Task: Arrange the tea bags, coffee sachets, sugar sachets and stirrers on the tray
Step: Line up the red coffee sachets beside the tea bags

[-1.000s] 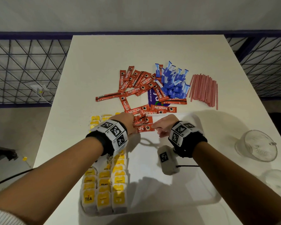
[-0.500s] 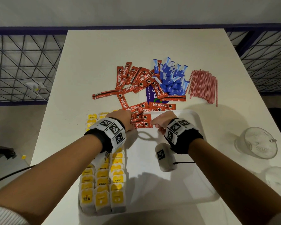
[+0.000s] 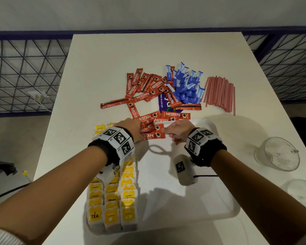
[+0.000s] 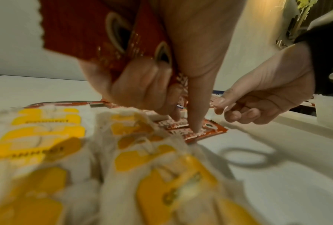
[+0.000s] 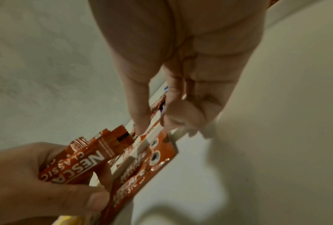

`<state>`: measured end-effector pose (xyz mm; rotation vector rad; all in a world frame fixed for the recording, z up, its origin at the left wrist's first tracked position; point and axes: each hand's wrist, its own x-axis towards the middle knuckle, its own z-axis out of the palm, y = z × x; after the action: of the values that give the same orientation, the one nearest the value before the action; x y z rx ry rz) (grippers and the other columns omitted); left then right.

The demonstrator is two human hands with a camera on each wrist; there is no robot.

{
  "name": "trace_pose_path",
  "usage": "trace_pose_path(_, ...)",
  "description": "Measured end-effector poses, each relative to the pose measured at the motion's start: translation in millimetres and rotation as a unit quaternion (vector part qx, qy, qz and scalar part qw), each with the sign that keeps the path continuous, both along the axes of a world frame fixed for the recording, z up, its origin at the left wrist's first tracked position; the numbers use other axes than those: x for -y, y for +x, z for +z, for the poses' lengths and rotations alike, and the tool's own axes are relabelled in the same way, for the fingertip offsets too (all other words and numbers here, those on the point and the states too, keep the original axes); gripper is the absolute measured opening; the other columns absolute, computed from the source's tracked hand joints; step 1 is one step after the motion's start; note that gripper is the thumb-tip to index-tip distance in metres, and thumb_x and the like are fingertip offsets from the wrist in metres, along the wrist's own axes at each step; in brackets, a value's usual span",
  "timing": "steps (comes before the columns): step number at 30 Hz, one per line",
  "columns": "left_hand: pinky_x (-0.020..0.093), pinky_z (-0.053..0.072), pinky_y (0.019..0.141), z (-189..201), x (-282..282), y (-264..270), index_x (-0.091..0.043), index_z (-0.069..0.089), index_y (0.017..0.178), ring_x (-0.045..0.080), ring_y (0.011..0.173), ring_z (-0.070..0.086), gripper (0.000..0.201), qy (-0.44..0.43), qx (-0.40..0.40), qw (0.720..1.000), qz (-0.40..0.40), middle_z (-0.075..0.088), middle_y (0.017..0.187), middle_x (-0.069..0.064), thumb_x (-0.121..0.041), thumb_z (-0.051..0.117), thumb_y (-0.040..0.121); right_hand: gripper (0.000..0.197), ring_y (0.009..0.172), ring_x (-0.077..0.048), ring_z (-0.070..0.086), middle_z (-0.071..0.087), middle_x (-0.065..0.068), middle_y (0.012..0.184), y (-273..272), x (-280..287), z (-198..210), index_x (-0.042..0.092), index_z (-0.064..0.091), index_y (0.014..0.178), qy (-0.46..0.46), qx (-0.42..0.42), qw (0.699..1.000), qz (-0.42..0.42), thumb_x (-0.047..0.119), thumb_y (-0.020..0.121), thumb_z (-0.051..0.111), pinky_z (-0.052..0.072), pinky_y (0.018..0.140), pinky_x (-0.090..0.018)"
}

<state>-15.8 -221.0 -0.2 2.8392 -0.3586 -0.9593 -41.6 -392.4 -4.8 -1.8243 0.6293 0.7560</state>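
Head view: red foil coffee sachets (image 3: 153, 130), white lettering, cup emblems.

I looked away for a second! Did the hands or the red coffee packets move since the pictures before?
Hardly at all. The left hand still grips its bunch of coffee sachets at the tray's far edge, one finger pressing on a sachet lying there, and the right hand still touches the sachets' other end. The tea bags, sugar sachets and stirrers lie where they did.
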Motion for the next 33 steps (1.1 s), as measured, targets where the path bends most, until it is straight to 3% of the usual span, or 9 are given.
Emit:
trace_pose_path(4,0.022,0.039,0.081,13,-2,-7,-0.022,0.055,0.116,0.018,0.100,0.056,0.043,-0.094,-0.033,0.995,0.007,0.060,0.104,-0.003,-0.043,0.067,0.080,0.028,0.072,-0.017,0.057,0.063,-0.010,0.087,-6,-2,20,0.013,0.053,0.099,0.087,0.039,0.991,0.096,0.016,0.078,0.071,0.048,0.064,-0.025)
trace_pose_path(7,0.021,0.041,0.085,19,-4,-16,-0.026,0.058,0.107,0.011,0.091,0.055,0.036,-0.206,-0.110,0.972,0.016,0.060,0.098,-0.010,-0.042,0.070,0.077,0.021,0.062,-0.016,0.059,0.065,-0.011,0.078,-10,-10,29,0.009,0.054,0.091,0.125,0.063,0.986,0.090,0.012,0.078,0.070,0.049,0.061,-0.025)
trace_pose_path(9,0.019,0.049,0.067,19,-6,-20,-0.025,0.060,0.095,0.009,0.070,0.057,0.023,-0.307,-0.174,0.933,0.066,0.063,0.087,-0.005,-0.031,0.073,0.077,0.016,0.057,-0.015,0.057,0.064,-0.010,0.070,-10,-14,31,0.009,0.055,0.084,0.125,0.091,0.985,0.072,0.011,0.078,0.070,0.048,0.056,-0.023)
trace_pose_path(11,0.015,0.040,0.041,22,-11,-24,-0.018,0.062,0.092,0.006,0.044,0.047,0.019,-0.366,-0.192,0.901,0.131,0.062,0.075,0.002,-0.023,0.073,0.078,0.013,0.059,-0.018,0.057,0.063,-0.012,0.068,-9,-16,34,0.007,0.057,0.083,0.133,0.107,0.983,0.066,0.010,0.079,0.069,0.049,0.052,-0.020)
trace_pose_path(15,0.015,0.034,0.034,31,-23,-26,-0.017,0.059,0.078,0.005,0.033,0.041,0.014,-0.375,-0.189,0.886,0.196,0.057,0.047,-0.008,-0.027,0.064,0.085,0.010,0.055,-0.016,0.054,0.060,-0.012,0.067,-9,-18,42,0.002,0.059,0.085,0.138,0.118,0.981,0.061,0.009,0.082,0.066,0.049,0.049,-0.017)
trace_pose_path(19,0.013,0.033,0.033,35,-41,-29,-0.009,0.062,0.085,0.005,0.031,0.041,0.013,-0.431,-0.201,0.845,0.246,0.066,0.056,-0.004,-0.022,0.062,0.086,0.009,0.050,-0.012,0.057,0.061,-0.014,0.070,-14,-14,42,0.001,0.057,0.086,0.126,0.116,0.984,0.050,0.008,0.084,0.063,0.051,0.049,-0.015)
trace_pose_path(25,0.016,0.031,0.034,37,-49,-35,-0.013,0.062,0.059,0.010,0.030,0.034,0.030,-0.475,-0.143,0.811,0.310,0.043,0.038,-0.001,-0.035,0.066,0.079,0.013,0.073,-0.019,0.063,0.069,-0.008,0.080,-29,-21,34,0.014,0.063,0.077,0.065,0.123,0.980,0.141,0.024,0.077,0.072,0.054,0.074,-0.029)
trace_pose_path(29,0.019,0.032,0.035,32,-36,-44,-0.011,0.055,0.064,0.011,0.031,0.035,0.031,-0.480,-0.125,0.815,0.299,0.045,0.040,-0.001,-0.036,0.068,0.079,0.018,0.066,-0.014,0.050,0.061,-0.003,0.074,-36,-36,31,0.022,0.062,0.064,0.039,0.148,0.976,0.158,0.030,0.075,0.073,0.042,0.066,-0.028)
trace_pose_path(33,0.016,0.032,0.033,31,-29,-46,-0.011,0.056,0.068,0.008,0.028,0.036,0.024,-0.456,-0.110,0.834,0.292,0.046,0.037,-0.003,-0.027,0.068,0.083,0.019,0.065,-0.012,0.050,0.061,-0.003,0.073,-41,-40,27,0.020,0.064,0.069,0.037,0.141,0.978,0.150,0.035,0.077,0.071,0.041,0.063,-0.021)
